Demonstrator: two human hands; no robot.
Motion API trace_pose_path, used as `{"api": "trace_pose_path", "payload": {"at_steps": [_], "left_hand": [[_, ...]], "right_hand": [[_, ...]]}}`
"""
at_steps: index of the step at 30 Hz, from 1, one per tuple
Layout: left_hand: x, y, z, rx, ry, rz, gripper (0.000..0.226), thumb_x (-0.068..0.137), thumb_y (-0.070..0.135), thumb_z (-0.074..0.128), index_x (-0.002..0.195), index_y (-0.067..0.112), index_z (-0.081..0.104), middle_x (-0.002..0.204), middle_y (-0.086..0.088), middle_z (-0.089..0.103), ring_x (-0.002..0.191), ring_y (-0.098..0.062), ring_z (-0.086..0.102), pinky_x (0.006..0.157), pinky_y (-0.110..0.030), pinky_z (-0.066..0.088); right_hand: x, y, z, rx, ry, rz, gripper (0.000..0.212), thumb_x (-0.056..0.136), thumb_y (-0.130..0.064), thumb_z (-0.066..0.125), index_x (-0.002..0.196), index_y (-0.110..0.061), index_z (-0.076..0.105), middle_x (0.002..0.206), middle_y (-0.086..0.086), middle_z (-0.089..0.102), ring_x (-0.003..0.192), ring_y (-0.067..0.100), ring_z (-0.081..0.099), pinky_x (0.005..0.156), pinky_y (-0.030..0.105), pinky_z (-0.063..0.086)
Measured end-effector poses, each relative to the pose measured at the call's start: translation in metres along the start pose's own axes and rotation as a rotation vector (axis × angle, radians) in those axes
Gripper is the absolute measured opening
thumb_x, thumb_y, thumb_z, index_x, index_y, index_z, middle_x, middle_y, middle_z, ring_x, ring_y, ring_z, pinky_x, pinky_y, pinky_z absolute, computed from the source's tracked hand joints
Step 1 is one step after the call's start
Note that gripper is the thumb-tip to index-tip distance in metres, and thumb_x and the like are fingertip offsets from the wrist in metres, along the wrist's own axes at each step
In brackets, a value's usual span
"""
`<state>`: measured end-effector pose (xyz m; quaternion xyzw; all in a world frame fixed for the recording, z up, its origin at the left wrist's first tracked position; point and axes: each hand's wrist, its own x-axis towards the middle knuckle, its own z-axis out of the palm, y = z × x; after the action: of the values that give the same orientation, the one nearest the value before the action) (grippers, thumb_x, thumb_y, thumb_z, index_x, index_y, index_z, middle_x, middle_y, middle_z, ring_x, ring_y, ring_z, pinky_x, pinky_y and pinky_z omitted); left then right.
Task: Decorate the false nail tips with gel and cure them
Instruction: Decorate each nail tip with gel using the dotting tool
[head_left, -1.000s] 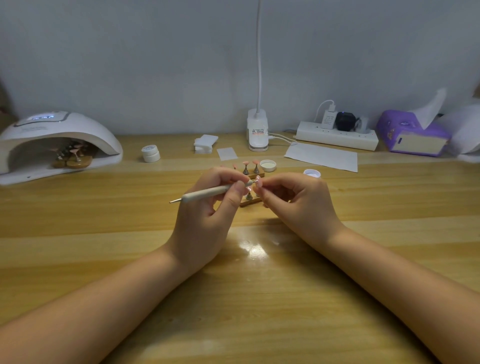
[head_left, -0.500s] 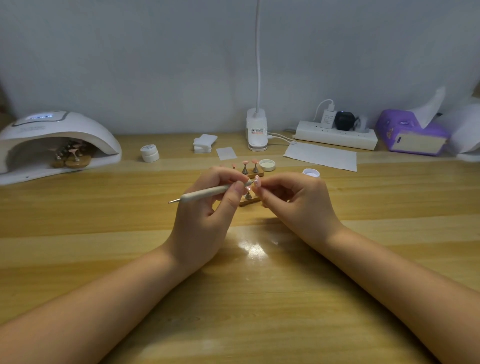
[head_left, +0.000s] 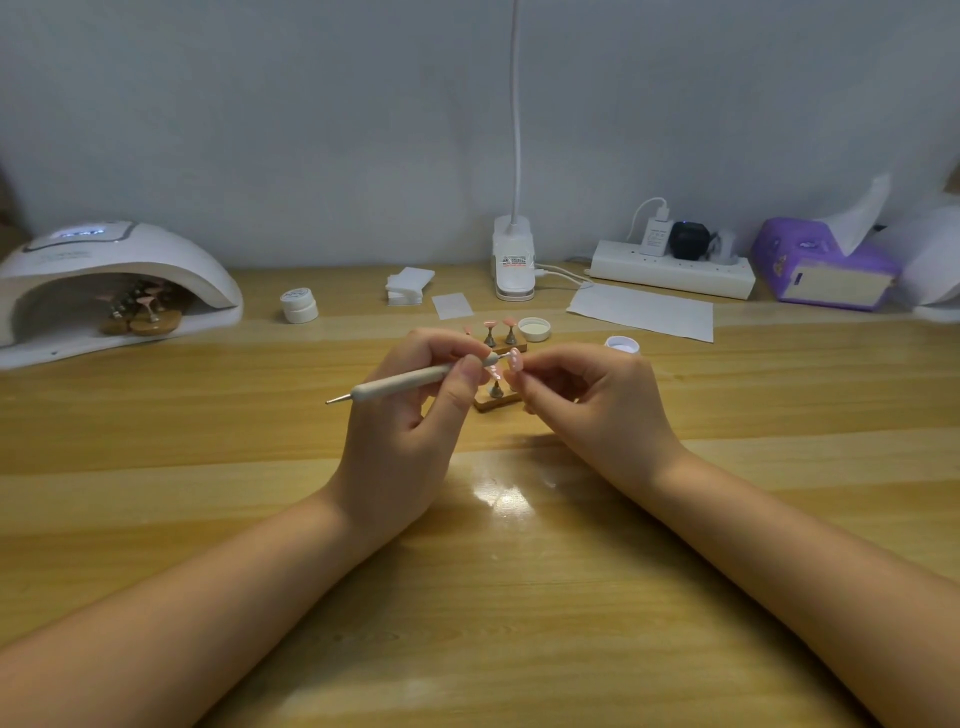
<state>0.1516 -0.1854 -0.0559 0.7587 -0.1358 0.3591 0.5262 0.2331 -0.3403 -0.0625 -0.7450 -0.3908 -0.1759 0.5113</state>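
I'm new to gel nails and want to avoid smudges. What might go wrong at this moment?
Left hand works the dotting tool on a pink nail tip pinched only by the right hand fingertips, in mid-air: a slip in that grip might smear the gel. The open gel jar lies just beyond the right hand and might get knocked. Nail stands right beneath might get bumped.

Forearms bare, no sleeves; left hand (head_left: 400, 415), right hand (head_left: 597, 410) ungloved.

the room looks a bit dim and grey. a bright shiny spot of glare sits on the wooden table (head_left: 156, 431) near the middle. soft shadows lie under both arms. things at 3 and 9 o'clock bend and look stretched
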Motion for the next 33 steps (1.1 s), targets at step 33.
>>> {"api": "trace_pose_path", "payload": {"at_steps": [33], "left_hand": [[0.0004, -0.0017, -0.0001, -0.037, 0.004, -0.030, 0.009, 0.094, 0.017, 0.054, 0.101, 0.017, 0.060, 0.091, -0.002, 0.067, 0.085, -0.008, 0.067, 0.072, -0.020, 0.052]], "right_hand": [[-0.0010, 0.0015, 0.0011, 0.032, -0.002, 0.011, 0.012, 0.085, -0.011, 0.072, 0.096, -0.008, 0.075, 0.081, 0.001, 0.073, 0.070, 0.016, 0.068, 0.066, 0.039, 0.057]]}}
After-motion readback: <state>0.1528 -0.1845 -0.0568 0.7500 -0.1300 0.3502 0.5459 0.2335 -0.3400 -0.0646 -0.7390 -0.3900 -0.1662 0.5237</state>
